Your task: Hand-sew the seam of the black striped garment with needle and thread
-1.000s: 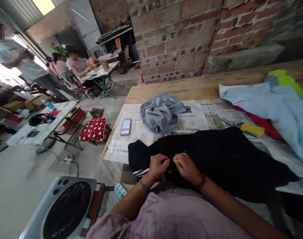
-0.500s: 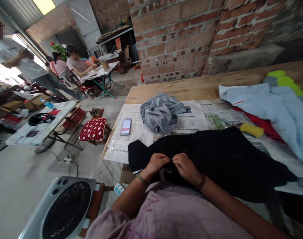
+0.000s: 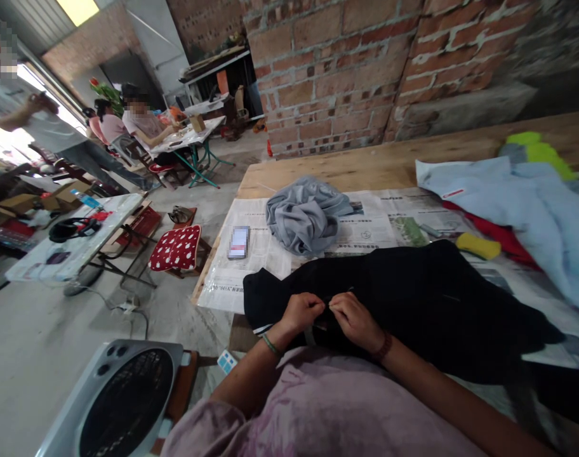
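A black garment [image 3: 413, 298] lies across the near side of the table and hangs over its front edge, with a thin white stripe near its left end. At its near edge, my left hand [image 3: 301, 312] is closed in a pinch on the dark cloth. My right hand [image 3: 355, 319] faces it a short gap away, thumb and forefinger pinched on the same garment. Whether something small is also between the fingertips is too dark to tell. Beyond the hands sits a crumpled grey cloth [image 3: 306, 219].
Newspaper [image 3: 265, 266] covers the wooden table [image 3: 270, 176]. On it lie a phone [image 3: 239, 242], a yellow sponge-like block [image 3: 479, 246] and light blue cloth [image 3: 518, 197]. A grey fan [image 3: 127, 393] stands at lower left, near a red-cushioned stool [image 3: 178, 246]. People sit or stand farther back.
Both hands stay pinched at nearly the same spot on the black garment. The whole view has shifted slightly; nothing on the table has visibly moved.
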`<state>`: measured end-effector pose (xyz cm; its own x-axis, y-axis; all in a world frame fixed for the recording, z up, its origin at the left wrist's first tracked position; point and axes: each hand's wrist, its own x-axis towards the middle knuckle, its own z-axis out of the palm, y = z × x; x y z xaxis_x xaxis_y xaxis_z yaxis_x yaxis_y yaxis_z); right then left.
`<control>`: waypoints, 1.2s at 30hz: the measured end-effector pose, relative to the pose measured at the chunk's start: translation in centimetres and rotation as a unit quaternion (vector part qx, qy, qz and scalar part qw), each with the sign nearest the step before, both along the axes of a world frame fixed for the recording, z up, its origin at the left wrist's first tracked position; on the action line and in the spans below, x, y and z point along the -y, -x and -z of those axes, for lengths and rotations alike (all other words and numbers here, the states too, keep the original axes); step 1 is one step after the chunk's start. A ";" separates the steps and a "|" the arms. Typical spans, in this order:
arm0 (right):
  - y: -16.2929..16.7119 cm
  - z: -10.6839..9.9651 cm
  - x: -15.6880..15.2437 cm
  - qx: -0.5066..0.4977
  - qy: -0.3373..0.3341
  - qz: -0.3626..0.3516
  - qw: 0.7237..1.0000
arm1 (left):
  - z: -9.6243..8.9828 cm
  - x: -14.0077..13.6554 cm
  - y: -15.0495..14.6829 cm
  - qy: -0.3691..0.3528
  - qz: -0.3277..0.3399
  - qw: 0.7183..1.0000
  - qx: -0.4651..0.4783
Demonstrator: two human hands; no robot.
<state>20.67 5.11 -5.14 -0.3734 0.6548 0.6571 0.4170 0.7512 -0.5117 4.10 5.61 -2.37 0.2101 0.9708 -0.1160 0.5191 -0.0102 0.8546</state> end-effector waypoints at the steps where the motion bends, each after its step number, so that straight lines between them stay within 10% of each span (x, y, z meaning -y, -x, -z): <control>1: 0.1 0.0 0.0 0.003 -0.004 0.000 1.000 | -0.1 0.2 -0.2 -0.047 -0.001 0.998 -0.045; 11: 0.3 -0.7 0.1 0.014 -0.027 -0.002 1.000 | 0.8 1.3 -1.3 -0.199 -0.052 0.961 -0.185; 22: -0.6 -1.7 0.4 -0.078 0.118 0.019 0.990 | 1.0 0.7 -0.2 -0.145 -0.082 0.975 -0.146; 28: -0.4 -4.8 0.0 -0.341 0.391 -0.017 0.855 | 1.0 1.4 -0.3 -0.151 -0.066 0.976 -0.140; 36: 0.9 -8.9 -2.7 -0.465 0.515 -0.118 0.710 | 1.4 2.3 0.0 -0.176 -0.065 0.969 -0.163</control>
